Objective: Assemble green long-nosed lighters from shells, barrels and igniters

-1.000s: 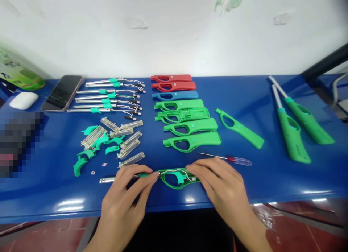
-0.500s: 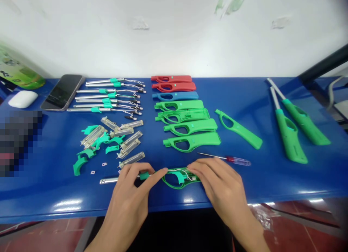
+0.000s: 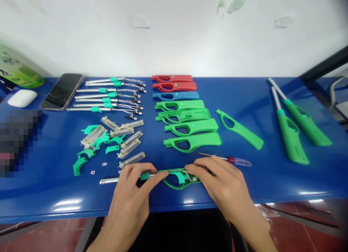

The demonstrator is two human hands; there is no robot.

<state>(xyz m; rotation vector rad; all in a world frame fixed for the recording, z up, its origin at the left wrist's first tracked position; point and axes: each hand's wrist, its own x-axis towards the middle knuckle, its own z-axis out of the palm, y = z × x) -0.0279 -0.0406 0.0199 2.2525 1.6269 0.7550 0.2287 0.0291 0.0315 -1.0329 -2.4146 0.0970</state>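
Observation:
An opened green lighter shell (image 3: 174, 188) lies near the table's front edge, with a teal trigger piece (image 3: 178, 177) and white wires (image 3: 190, 175) inside it. My left hand (image 3: 135, 188) grips the shell's front end, where a metal tube (image 3: 108, 180) with a teal collar (image 3: 145, 176) sticks out to the left. My right hand (image 3: 223, 179) closes on the handle end of the same shell, thumb at the wires. The handle's far end is hidden under that hand. Just behind my right hand lies a screwdriver (image 3: 239, 161).
Metal tubes with wires (image 3: 95, 96), clear fuel tanks (image 3: 132, 139) and teal pieces (image 3: 80, 166) lie left. Colored shells (image 3: 191, 127) are lined up mid-table, a loose green half (image 3: 241, 130) beside them. Two assembled lighters (image 3: 292, 139) lie right; a phone (image 3: 63, 91) back left.
My right thumb and fingers have shifted slightly left along the shell's upper edge. My left hand has hardly moved and keeps its grip.

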